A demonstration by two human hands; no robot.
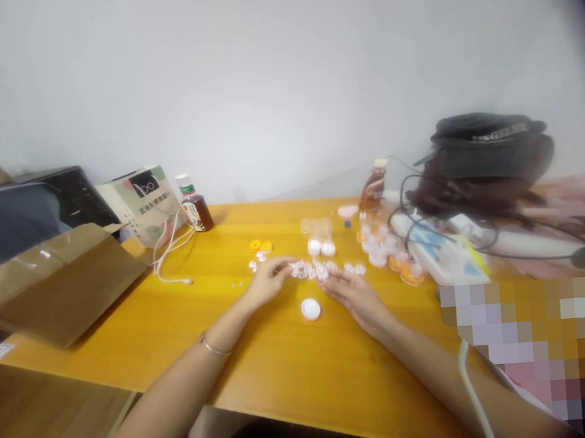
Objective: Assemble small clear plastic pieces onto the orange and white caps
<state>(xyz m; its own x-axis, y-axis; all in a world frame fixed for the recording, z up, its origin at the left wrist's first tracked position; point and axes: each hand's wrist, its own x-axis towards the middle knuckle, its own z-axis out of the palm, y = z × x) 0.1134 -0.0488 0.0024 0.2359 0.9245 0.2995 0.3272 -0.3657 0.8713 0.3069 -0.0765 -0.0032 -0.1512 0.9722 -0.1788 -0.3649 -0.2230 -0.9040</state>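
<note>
Now the left hand (268, 279) pinches small clear plastic pieces (310, 269) mid-frame; the right hand (354, 293) lies open, flat beside a round white cap (310, 308).

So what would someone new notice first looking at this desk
Both hands, the left hand and right hand, meet at mid-table over a scatter of small clear pieces, with a white cap just in front. To the right, a black cap sits on tangled cables.

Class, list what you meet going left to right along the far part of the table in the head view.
Cardboard box → paper bag → dark bottle with white cap → yellow discs → white-lidded clear jars → amber bottle → black cap.
</note>
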